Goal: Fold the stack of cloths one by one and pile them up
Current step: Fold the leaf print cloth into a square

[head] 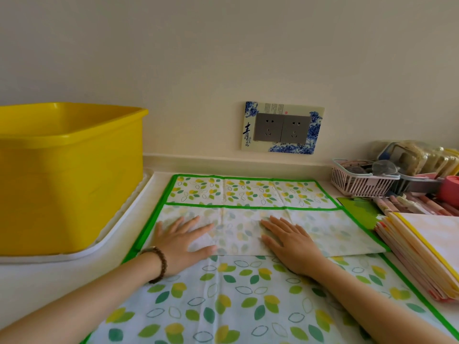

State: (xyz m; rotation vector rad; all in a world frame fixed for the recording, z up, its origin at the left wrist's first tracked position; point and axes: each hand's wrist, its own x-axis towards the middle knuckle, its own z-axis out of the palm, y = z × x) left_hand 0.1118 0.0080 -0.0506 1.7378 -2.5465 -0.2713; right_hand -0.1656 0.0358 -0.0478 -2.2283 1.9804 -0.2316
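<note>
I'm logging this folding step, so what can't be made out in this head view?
- Leaf-print cloth: near edge cut off by the frame bottom.
- Cloth stack: right part cut off by the frame edge; count unreadable.
- Yellow tub: its wall hides the inside.
- Pink basket: contents too small.
- Fold under left hand and right hand: covered.

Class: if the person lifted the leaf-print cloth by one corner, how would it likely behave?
The leaf-print cloth would probably droop limply: it lies folded flat with sharp creases. It looks thin and light, since the print shows through the folded flap. The left hand and right hand press it flat.
</note>
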